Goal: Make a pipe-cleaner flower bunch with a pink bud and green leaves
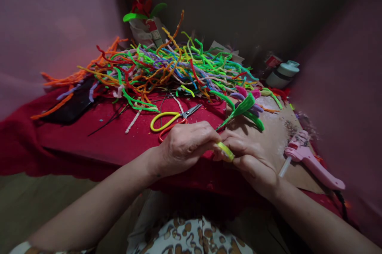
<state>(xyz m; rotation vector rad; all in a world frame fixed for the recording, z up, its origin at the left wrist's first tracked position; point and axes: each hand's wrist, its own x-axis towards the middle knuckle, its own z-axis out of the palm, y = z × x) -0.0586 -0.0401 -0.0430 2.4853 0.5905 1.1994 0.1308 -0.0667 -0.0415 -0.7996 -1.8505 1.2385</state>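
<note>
Together, both hands (pixel 219 150) closed tight around a yellow-green pipe cleaner stem (pixel 226 151).

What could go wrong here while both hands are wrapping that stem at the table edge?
The pink glue gun lies close beside the right hand; a hot nozzle could burn it. The yellow-handled scissors lie just beyond the left hand, a nick risk. The green pipe-cleaner flower stem might bend.
</note>
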